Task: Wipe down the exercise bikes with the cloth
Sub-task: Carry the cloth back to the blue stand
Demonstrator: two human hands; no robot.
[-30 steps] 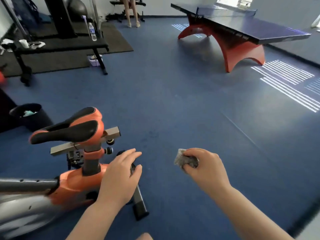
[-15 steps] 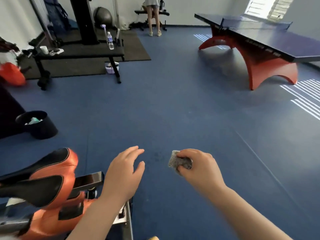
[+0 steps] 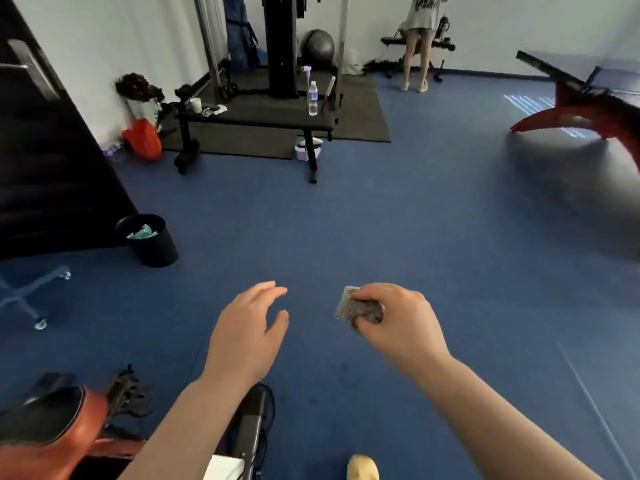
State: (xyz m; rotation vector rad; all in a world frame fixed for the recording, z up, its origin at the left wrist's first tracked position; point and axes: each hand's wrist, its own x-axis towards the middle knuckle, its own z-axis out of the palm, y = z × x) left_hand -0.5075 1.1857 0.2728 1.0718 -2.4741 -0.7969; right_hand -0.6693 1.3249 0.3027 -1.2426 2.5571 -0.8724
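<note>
At bottom left, blurred exercise bike (image 3: pixel 52 431), mostly cropped

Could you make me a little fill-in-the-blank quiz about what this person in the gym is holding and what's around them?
1. The grey cloth is held in the ____ hand.
2. The left hand is open and holds ____.
3. The black bin stands on the ____ floor.
4. The water bottle stands upright on the black ____.

Missing words: right; nothing; blue; bench
</note>
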